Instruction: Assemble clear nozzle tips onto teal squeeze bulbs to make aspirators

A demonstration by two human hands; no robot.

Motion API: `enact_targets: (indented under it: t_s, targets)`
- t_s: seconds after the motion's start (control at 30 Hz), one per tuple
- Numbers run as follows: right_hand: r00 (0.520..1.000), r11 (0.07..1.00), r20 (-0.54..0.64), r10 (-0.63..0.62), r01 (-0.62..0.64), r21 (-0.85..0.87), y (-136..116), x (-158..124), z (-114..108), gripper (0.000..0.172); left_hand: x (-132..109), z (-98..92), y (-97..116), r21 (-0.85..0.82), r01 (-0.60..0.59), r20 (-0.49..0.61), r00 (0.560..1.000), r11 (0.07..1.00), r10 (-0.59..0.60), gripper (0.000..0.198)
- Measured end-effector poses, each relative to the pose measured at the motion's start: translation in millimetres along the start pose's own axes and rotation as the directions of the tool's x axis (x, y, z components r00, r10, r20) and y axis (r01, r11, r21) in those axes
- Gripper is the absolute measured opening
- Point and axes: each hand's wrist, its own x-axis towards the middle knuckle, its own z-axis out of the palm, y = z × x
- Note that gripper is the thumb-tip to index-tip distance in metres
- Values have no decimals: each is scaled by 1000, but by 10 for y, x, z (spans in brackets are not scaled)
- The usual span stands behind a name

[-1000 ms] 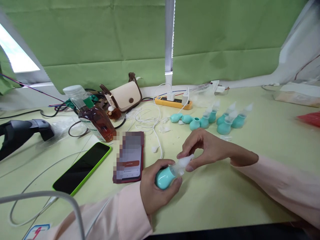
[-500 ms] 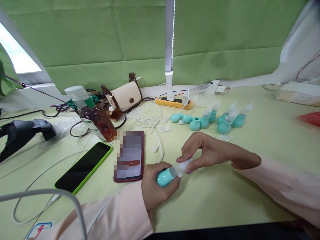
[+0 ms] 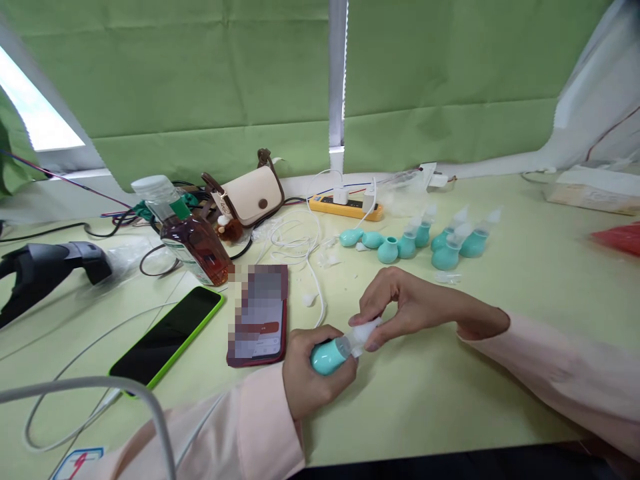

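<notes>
Grip split, lower centre: my left hand [image 3: 307, 381] clasps the teal rubber bulb [image 3: 323, 357] steady while my right hand [image 3: 406, 307] pinches its clear plastic nozzle [image 3: 361, 331].

two hands [image 3: 310, 383] [image 3: 403, 308], two phones [image 3: 167, 337] [image 3: 260, 313], one bottle [image 3: 193, 240]

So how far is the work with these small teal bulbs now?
Done: about five tipped bulbs stand at the back. In hand: the left hand grips a teal bulb while the right hand pinches the clear tip at its neck. Left: three bare bulbs lie beside them, without tips.
</notes>
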Motion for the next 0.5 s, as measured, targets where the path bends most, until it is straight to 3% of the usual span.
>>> enact_targets:
  t_s: [0.17, 0.33, 0.43, 0.5]
  targets:
    - [1000, 999, -6, -7, 7, -41, -72, 3, -10, 26, -22, -12, 4, 3, -54, 44, 998, 999, 54, 10]
    - [999, 974, -43, -2, -8, -226, -216, -149, -316, 20, -40, -13, -5, -146, -76, 67, 994, 986, 86, 48]
    - [990, 922, -4, 144, -135, -362, -277, -353, -651, 22, -26, -1, -5, -199, -40, 70, 996, 979, 54, 40]
    - [959, 849, -70, 274, -276, -452, -286, -489, -861, 24, -7, 6, -1, -196, -18, 67, 997, 981, 32, 29]
